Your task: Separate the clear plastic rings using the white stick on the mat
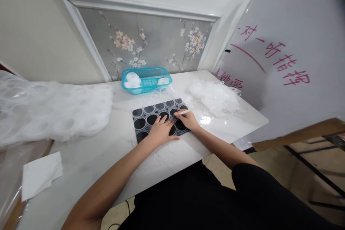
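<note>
A black pad [145, 119] lies on the white table [88, 158], covered by a clear sheet printed with rings. My left hand [161, 131] rests flat on the sheet with its fingers spread, pressing it down. My right hand [186, 118] is closed in a pinch on a thin pale stick [184, 112], whose tip touches the sheet near the pad's far right part.
A turquoise plastic basket [151, 85] holding white round pieces stands behind the pad. A heap of clear plastic scraps [214, 95] lies at the right, a large pile of ringed clear sheets [51, 109] at the left. A white paper [40, 173] sits near the left. A whiteboard with red writing [285, 61] leans at the right.
</note>
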### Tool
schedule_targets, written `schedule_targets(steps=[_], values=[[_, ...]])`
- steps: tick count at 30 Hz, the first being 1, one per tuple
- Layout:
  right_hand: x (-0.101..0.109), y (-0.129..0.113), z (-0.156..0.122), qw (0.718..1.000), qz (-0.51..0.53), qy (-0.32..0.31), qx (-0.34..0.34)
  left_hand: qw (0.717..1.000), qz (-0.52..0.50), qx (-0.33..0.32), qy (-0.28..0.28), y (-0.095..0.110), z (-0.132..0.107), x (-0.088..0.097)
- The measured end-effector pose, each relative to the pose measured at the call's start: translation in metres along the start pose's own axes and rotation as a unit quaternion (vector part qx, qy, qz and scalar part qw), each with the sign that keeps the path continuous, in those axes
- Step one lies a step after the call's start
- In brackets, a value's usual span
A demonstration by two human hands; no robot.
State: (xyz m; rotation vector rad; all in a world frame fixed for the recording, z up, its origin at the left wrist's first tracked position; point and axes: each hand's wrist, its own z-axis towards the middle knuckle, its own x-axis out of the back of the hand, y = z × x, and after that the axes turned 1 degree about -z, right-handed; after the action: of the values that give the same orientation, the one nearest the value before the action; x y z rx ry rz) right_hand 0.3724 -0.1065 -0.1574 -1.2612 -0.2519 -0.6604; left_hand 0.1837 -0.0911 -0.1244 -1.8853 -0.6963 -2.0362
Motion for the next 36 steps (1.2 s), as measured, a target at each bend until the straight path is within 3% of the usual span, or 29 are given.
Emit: schedule_targets(steps=[8,13,16,19,22,24,27,28,29,30,33,36], values=[[0.0,-0.001,0.001,1.0,0.01,-0.015,-0.001,1.0,0.002,0.005,0.0,0.004,0.0,0.0],[-0.001,-0.004,-0.002,0.996,-0.08,-0.009,0.026,1.0,-0.003,0.002,0.002,0.003,0.0,-0.001],[-0.004,-0.009,-0.011,0.973,-0.207,-0.01,0.101,1.0,-0.008,-0.001,0.007,0.001,-0.001,-0.002],[-0.004,-0.015,-0.015,0.936,-0.304,-0.051,0.171,1.0,-0.007,-0.004,0.019,0.0,-0.002,-0.004],[0.011,-0.016,0.008,0.915,-0.35,-0.064,0.192,1.0,-0.005,0.0,0.02,-0.001,-0.002,-0.006],[0.033,-0.012,0.039,0.922,-0.355,0.001,0.152,1.0,-0.004,0.002,0.013,-0.001,-0.003,-0.007],[0.065,-0.007,0.083,0.926,-0.3,0.229,0.007,1.0,0.001,0.006,0.0,-0.001,-0.006,-0.009],[0.069,-0.007,0.091,0.924,-0.268,0.272,-0.013,1.0,0.006,0.007,-0.001,0.0,-0.008,-0.01],[0.069,-0.008,0.093,0.932,-0.235,0.277,-0.012,1.0,0.011,0.008,0.004,0.001,-0.011,-0.01],[0.063,-0.01,0.089,0.947,-0.198,0.253,-0.001,1.0,0.018,0.011,0.015,0.003,-0.013,-0.01],[0.022,-0.02,0.054,0.993,-0.081,0.083,0.023,0.997,0.042,0.036,0.06,0.009,-0.021,-0.006],[-0.02,-0.029,0.015,0.999,-0.001,-0.039,0.015,0.991,0.067,0.092,0.066,0.015,-0.027,0.0]])
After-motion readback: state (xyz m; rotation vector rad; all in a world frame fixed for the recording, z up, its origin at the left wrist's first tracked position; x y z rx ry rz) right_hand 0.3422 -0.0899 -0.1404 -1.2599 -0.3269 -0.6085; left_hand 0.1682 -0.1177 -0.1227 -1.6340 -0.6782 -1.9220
